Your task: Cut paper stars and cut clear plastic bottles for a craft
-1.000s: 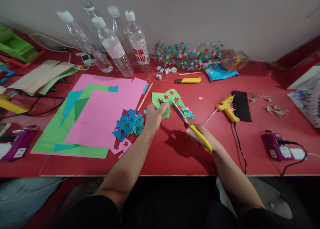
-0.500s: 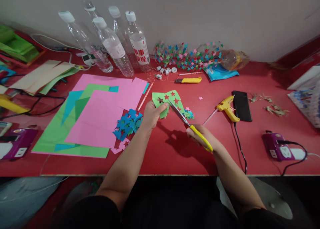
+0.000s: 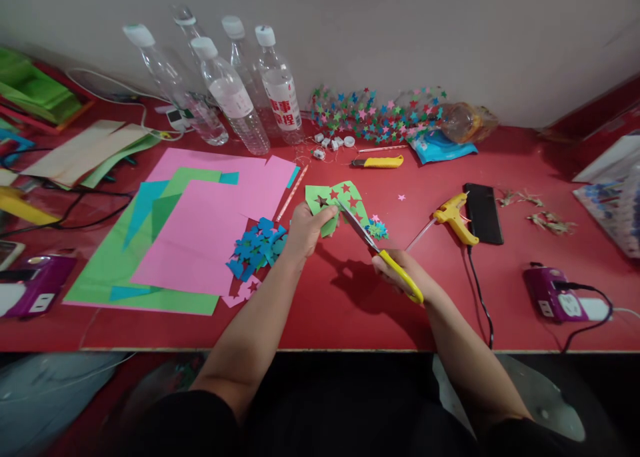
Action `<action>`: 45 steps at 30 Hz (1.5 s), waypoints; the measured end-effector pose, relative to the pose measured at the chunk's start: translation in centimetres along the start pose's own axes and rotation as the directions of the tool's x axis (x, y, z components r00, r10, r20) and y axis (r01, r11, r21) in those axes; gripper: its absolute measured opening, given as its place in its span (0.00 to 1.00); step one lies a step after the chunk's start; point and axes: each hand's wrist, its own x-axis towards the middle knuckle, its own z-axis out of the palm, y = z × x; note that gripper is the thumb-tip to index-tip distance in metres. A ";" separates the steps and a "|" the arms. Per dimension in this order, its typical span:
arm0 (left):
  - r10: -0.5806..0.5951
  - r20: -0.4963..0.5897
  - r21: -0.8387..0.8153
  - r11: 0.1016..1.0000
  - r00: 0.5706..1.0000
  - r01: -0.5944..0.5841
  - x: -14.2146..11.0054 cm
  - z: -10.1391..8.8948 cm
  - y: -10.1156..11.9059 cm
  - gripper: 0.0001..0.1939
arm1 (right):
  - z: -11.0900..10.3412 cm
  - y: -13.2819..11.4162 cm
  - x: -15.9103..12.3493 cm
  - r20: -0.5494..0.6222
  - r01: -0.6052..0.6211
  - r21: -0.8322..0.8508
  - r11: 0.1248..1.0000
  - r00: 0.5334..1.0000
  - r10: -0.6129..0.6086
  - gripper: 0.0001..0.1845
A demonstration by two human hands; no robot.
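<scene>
Between thumb and fingers, my left hand pinches a piece of green paper with several star-shaped holes cut through it. My right hand is closed around the yellow handles of a pair of scissors. The blades point up and left, their tips at the paper close to my left thumb. Just right of the paper lies a small pile of cut paper stars in blue, green and pink. Left of my left wrist sits a heap of blue paper scraps, with pink scraps below it.
Pink and green paper sheets cover the left side. Several plastic bottles stand at the back, beside a star-covered bottle lying down. A yellow utility knife, a glue gun, a phone and a purple power adapter lie rightward.
The view has shifted very slightly. Both hands, the green paper and the scissors stay nearly where they were.
</scene>
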 end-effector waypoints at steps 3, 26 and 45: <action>-0.006 -0.006 -0.010 1.000 1.000 0.006 0.0 0.0 -0.1 0.08 | -0.1 0.2 0.1 0.011 0.007 -0.008 1.000 1.000 -0.007 0.27; 0.213 -0.138 0.033 0.977 0.967 -0.211 -0.7 1.2 -3.0 0.10 | 3.3 1.1 1.1 -0.043 0.043 0.263 0.964 0.999 -0.032 0.35; 0.205 -0.144 0.051 0.979 0.968 -0.199 -0.8 1.5 -3.4 0.10 | 4.0 0.3 1.0 -0.130 -0.034 0.168 0.985 0.990 0.057 0.30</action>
